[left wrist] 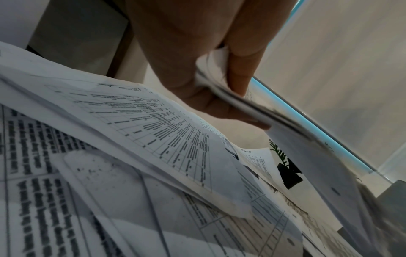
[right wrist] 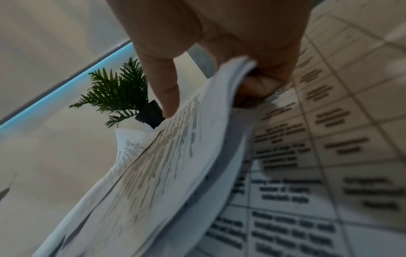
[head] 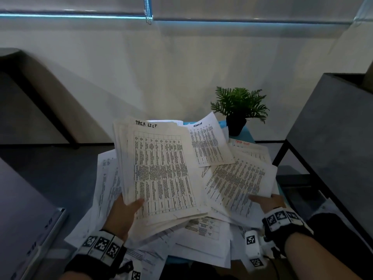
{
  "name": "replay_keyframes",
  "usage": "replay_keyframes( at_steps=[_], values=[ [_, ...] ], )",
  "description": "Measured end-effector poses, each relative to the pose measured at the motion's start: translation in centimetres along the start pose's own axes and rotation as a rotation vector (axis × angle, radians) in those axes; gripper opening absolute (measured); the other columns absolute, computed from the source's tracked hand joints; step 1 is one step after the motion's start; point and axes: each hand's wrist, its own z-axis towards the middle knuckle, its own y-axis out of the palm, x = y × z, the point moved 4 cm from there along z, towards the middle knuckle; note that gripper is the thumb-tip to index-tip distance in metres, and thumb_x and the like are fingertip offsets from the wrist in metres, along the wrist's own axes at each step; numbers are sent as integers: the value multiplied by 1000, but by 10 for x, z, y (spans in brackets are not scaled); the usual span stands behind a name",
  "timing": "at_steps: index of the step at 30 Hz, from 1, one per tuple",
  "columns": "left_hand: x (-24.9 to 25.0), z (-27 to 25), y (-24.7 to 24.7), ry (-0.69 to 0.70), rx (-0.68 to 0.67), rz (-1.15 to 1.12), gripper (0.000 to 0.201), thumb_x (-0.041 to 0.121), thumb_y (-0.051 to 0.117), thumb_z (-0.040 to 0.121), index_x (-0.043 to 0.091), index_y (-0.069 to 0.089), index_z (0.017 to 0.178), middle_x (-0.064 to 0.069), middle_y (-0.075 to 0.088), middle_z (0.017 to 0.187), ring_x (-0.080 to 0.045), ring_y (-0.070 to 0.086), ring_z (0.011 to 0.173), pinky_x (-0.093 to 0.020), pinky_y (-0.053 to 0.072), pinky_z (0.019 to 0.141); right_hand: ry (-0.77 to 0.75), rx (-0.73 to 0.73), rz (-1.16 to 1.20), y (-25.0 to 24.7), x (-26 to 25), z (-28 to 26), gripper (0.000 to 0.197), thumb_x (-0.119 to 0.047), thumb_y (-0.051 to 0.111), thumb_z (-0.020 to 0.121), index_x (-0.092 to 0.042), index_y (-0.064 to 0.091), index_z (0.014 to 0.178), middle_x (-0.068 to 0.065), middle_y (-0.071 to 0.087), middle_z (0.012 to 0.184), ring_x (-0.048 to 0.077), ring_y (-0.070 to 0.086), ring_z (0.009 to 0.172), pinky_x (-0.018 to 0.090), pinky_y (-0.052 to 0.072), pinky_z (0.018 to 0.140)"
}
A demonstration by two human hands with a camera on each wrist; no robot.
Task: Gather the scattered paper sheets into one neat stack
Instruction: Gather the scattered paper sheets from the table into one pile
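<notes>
A thick bundle of sheets (head: 161, 170) headed "TASK LIST" is lifted above the scattered sheets (head: 203, 239), near the potted plant (head: 239, 110). The left hand (head: 123, 215) clasps its lower edge, thumb on top. The right hand (head: 268, 201) pinches a thinner sheaf (head: 240, 182) nearer the plant, on its near side.
</notes>
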Motion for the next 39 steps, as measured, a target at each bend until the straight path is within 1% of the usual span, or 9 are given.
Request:
replay_keyframes(
  at_steps=[5,10,14,17,20,24,30,36,39],
  values=[
    [0,-3,-1,5,-14,-15,36,4,56,91,10,53,126,-8,65,106,-24,60,96,-39,43,93,-6,-97,-58,0,-9,-6,37,-4,62,86,9,56,120,25,55,127,23,48,88,31,41,76],
    [-2,-1,-3,10,-22,-16,36,3,56,91,8,53,127,-6,65,103,-27,61,99,-42,45,93,-181,79,-248,-26,-23,-19,26,-13,47,94,3,59,110,26,59,114,25,48,78,32,36,73],
    [-2,-3,0,44,-1,11,40,7,60,90,11,52,128,-7,64,110,-28,59,107,-46,43,99,-364,313,31,-57,-30,-54,35,-18,40,98,-7,45,132,21,52,131,38,52,113,44,40,94],
    [1,-6,3,59,12,26,38,5,59,90,9,53,127,-9,63,112,-24,58,100,-42,43,98,-505,356,390,-70,-43,-83,41,-21,38,100,-12,36,140,13,47,137,28,46,125,36,35,103],
    [6,-12,10,57,-37,43,41,7,60,89,6,52,129,-10,63,113,-25,58,103,-44,43,101,-483,223,515,-66,-61,-95,38,-9,45,97,0,44,134,15,53,128,26,50,120,28,40,90],
    [15,-24,25,29,-189,57,40,4,61,88,9,55,127,-11,67,113,-26,62,102,-41,49,92,-459,-126,354,-19,-74,-103,29,-5,48,94,-16,54,120,1,63,108,20,59,103,32,47,86],
    [33,-45,34,54,-391,46,20,6,57,91,11,66,108,-3,76,85,-16,70,78,-20,55,65,-464,-216,-38,22,-64,-113,11,-11,58,88,-18,50,94,4,61,94,13,57,78,25,45,62],
    [31,-44,23,34,-450,30,48,15,69,74,8,63,121,-10,70,114,-25,66,106,-33,55,85,-350,-413,93,23,-50,-105,77,-43,85,57,-14,52,120,1,67,113,22,64,102,42,49,93],
    [31,-43,25,24,-481,48,39,18,70,78,7,67,115,-15,70,111,-28,67,100,-33,56,79,-189,-625,298,21,-45,-106,64,-25,79,62,-12,58,121,8,69,114,28,65,107,45,47,97]
  ],
)
